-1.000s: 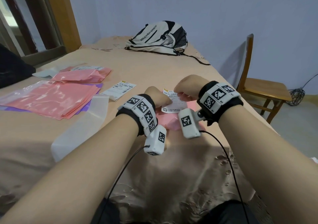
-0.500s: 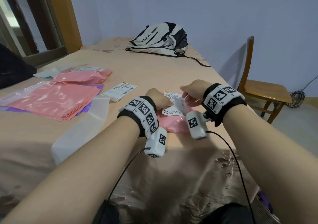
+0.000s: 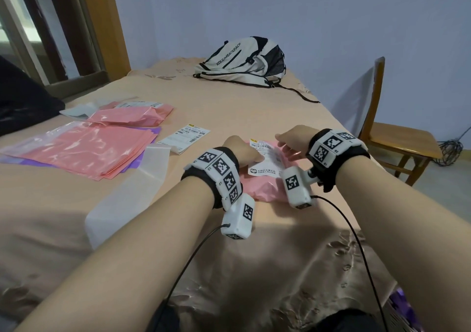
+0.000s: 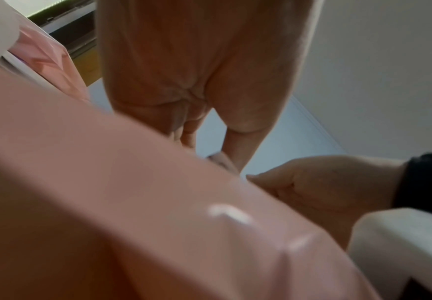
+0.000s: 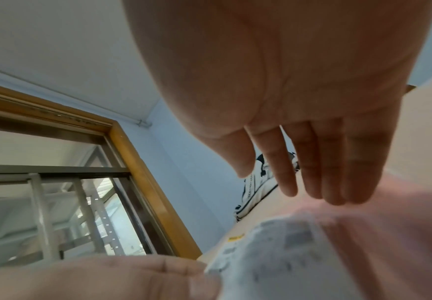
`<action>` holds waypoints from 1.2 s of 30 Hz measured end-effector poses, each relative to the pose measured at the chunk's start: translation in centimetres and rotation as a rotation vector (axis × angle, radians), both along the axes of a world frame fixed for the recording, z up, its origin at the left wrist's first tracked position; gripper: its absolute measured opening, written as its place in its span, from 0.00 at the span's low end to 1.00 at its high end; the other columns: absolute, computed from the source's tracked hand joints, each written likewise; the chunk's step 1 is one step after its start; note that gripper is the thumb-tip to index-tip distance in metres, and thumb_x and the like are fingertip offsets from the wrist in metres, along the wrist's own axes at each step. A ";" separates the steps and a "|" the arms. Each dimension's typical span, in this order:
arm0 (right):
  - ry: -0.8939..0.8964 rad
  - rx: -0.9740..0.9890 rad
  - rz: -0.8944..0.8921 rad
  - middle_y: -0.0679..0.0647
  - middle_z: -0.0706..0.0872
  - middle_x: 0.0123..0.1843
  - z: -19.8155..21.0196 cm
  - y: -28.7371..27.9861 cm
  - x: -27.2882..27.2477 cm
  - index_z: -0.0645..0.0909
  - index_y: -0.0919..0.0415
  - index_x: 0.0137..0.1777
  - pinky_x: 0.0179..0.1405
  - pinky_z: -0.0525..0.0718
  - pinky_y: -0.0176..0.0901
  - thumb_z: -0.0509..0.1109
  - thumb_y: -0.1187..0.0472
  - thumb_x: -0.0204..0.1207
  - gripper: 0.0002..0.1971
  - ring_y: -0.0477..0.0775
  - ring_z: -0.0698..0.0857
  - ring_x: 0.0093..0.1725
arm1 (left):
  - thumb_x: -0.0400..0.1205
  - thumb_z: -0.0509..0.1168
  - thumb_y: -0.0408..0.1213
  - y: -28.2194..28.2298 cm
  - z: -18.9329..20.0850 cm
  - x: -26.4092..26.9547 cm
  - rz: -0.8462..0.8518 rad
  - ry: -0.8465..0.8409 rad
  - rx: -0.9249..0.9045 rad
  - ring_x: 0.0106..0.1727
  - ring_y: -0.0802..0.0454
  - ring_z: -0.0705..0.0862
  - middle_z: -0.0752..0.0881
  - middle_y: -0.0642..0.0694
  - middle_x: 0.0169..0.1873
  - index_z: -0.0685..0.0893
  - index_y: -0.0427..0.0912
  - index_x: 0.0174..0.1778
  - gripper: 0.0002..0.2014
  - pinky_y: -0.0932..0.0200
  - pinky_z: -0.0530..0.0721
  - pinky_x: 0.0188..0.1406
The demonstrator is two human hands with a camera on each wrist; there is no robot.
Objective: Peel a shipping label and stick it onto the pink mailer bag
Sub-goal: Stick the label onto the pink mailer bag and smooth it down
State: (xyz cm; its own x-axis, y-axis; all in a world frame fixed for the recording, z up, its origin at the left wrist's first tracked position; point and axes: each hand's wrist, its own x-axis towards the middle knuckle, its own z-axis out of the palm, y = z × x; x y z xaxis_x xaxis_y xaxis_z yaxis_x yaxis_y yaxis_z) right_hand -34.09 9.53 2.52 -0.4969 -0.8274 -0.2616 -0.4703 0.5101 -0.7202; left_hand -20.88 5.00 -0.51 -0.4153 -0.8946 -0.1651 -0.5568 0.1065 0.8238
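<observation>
Shipping label (image 3: 265, 162) under left hand (image 3: 242, 153); right hand (image 3: 293, 140) fingers (image 5: 312, 172) straight.

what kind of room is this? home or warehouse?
Most likely a home bedroom used as a makeshift packing spot. The work surface is a bed with an embroidered cover, a backpack lies at its far end, and a wooden chair stands beside it.

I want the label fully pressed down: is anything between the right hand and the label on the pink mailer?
Nothing visible. The right hand, fingers straight, is at the right edge of the shipping label, which lies on the pink mailer bag. The left hand rests on the label's left side.
</observation>
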 end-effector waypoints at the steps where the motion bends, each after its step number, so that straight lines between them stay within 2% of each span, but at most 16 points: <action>1: 0.019 -0.014 0.005 0.58 0.79 0.35 0.3 0.1 0.0 0.80 0.69 0.50 0.58 0.84 0.52 0.58 0.55 0.84 0.16 0.58 0.81 0.41 | 0.72 0.74 0.38 0.1 0.1 0.0 -0.003 -0.002 0.000 0.45 0.44 0.86 0.90 0.36 0.53 0.87 0.30 0.56 0.20 0.57 0.81 0.41; 4: -0.020 -0.037 0.050 0.58 0.80 0.33 1.1 0.2 0.3 0.80 0.68 0.41 0.44 0.85 0.46 0.58 0.57 0.84 0.17 0.55 0.80 0.33 | 0.72 0.74 0.38 0.3 0.3 0.1 -0.008 -0.021 -0.007 0.39 0.45 0.85 0.90 0.37 0.45 0.89 0.34 0.53 0.16 0.59 0.79 0.34; 7: -0.078 -0.003 0.136 0.57 0.82 0.32 1.3 0.6 1.6 0.79 0.65 0.36 0.41 0.84 0.43 0.58 0.58 0.84 0.17 0.53 0.81 0.31 | 0.73 0.72 0.38 0.6 0.6 0.1 0.000 -0.077 -0.028 0.25 0.51 0.75 0.77 0.44 0.26 0.82 0.39 0.32 0.08 0.62 0.68 0.22; 9: -0.079 0.052 0.189 0.57 0.82 0.31 1.1 0.9 2.5 0.79 0.64 0.36 0.48 0.85 0.45 0.59 0.60 0.83 0.15 0.53 0.81 0.30 | 0.76 0.69 0.37 0.7 0.6 0.1 0.006 -0.117 -0.035 0.24 0.52 0.73 0.75 0.46 0.24 0.73 0.41 0.26 0.15 0.63 0.66 0.20; 12: -0.089 0.070 0.175 0.57 0.78 0.29 0.5 1.1 3.1 0.77 0.64 0.34 0.31 0.81 0.38 0.59 0.63 0.83 0.15 0.51 0.76 0.26 | 0.77 0.66 0.35 0.8 0.5 0.1 -0.009 -0.158 -0.037 0.23 0.52 0.72 0.74 0.46 0.24 0.71 0.41 0.25 0.16 0.62 0.66 0.19; 15: -0.108 0.063 0.151 0.56 0.75 0.27 0.4 1.2 3.3 0.77 0.64 0.33 0.20 0.78 0.33 0.58 0.63 0.84 0.16 0.49 0.73 0.24 | 0.76 0.63 0.31 0.7 0.6 0.1 -0.012 -0.195 -0.057 0.25 0.52 0.72 0.75 0.46 0.26 0.71 0.40 0.26 0.13 0.62 0.66 0.21; 19: -0.088 0.051 0.139 0.57 0.77 0.28 0.3 1.2 3.3 0.77 0.64 0.33 0.23 0.78 0.36 0.59 0.64 0.82 0.15 0.50 0.74 0.24 | 0.77 0.63 0.33 1.1 0.8 -0.1 -0.026 -0.265 -0.081 0.28 0.52 0.74 0.79 0.43 0.32 0.72 0.40 0.27 0.12 0.61 0.68 0.24; 21: -0.103 0.042 0.127 0.57 0.77 0.27 0.3 1.2 3.3 0.77 0.64 0.33 0.22 0.78 0.36 0.59 0.64 0.82 0.15 0.49 0.75 0.21 | 0.76 0.64 0.36 1.3 1.2 -0.2 -0.002 -0.329 -0.144 0.39 0.48 0.78 0.82 0.39 0.50 0.80 0.37 0.39 0.05 0.60 0.74 0.34; 22: -0.118 0.047 0.122 0.56 0.76 0.26 0.3 1.1 3.2 0.76 0.64 0.33 0.21 0.77 0.34 0.58 0.65 0.83 0.16 0.48 0.75 0.17 | 0.77 0.64 0.36 1.0 1.2 -0.2 0.048 -0.320 -0.152 0.49 0.44 0.80 0.78 0.36 0.61 0.80 0.35 0.53 0.11 0.57 0.77 0.42; 23: -0.132 0.055 0.115 0.55 0.76 0.23 0.3 1.1 3.2 0.75 0.64 0.32 0.19 0.76 0.32 0.57 0.65 0.83 0.16 0.47 0.74 0.12 | 0.77 0.62 0.35 1.1 1.4 -0.2 0.099 -0.263 -0.144 0.58 0.40 0.80 0.72 0.34 0.68 0.76 0.34 0.63 0.18 0.54 0.80 0.52; 24: -0.141 0.062 0.107 0.55 0.76 0.19 0.3 1.0 3.2 0.74 0.64 0.32 0.16 0.76 0.30 0.56 0.66 0.83 0.16 0.46 0.73 0.08 | 0.78 0.60 0.33 1.2 1.8 -0.1 0.137 -0.159 -0.135 0.64 0.35 0.79 0.70 0.32 0.71 0.75 0.33 0.63 0.17 0.49 0.80 0.58; 25: -0.142 0.063 0.098 0.53 0.76 0.14 0.3 0.9 3.2 0.74 0.64 0.31 0.15 0.75 0.28 0.55 0.66 0.82 0.17 0.45 0.72 0.06 | 0.78 0.58 0.30 1.2 2.2 -0.1 0.166 -0.038 -0.087 0.65 0.32 0.80 0.74 0.29 0.68 0.78 0.33 0.53 0.10 0.46 0.81 0.59; 27: -0.134 0.056 0.088 0.53 0.75 0.10 0.3 0.8 3.2 0.74 0.64 0.30 0.14 0.75 0.27 0.55 0.68 0.82 0.17 0.46 0.72 0.06 | 0.80 0.56 0.27 1.2 2.7 -0.4 0.151 0.201 0.077 0.51 0.36 0.87 0.84 0.31 0.47 0.74 0.38 0.32 0.11 0.46 0.86 0.49; 30: -0.119 0.054 0.105 0.55 0.75 0.14 0.6 1.1 3.3 0.75 0.65 0.28 0.16 0.74 0.28 0.55 0.71 0.80 0.18 0.48 0.72 0.10 | 0.83 0.50 0.24 1.4 2.5 -0.7 0.091 0.389 0.380 0.24 0.49 0.83 0.78 0.41 0.31 0.72 0.35 0.33 0.13 0.59 0.87 0.24; 33: -0.057 0.052 0.106 0.56 0.79 0.16 0.6 1.0 3.3 0.78 0.66 0.28 0.16 0.78 0.28 0.57 0.71 0.79 0.18 0.49 0.76 0.12 | 0.83 0.46 0.24 1.3 1.6 -0.7 0.049 0.475 0.526 0.28 0.49 0.75 0.73 0.40 0.31 0.68 0.35 0.33 0.14 0.66 0.81 0.15; 36: -0.071 0.044 0.089 0.54 0.78 0.13 0.4 1.0 3.3 0.77 0.65 0.30 0.15 0.78 0.28 0.59 0.71 0.78 0.15 0.47 0.74 0.06 | 0.85 0.43 0.27 0.8 0.8 -0.6 0.055 0.528 0.572 0.27 0.50 0.65 0.68 0.41 0.28 0.66 0.38 0.31 0.16 0.64 0.73 0.18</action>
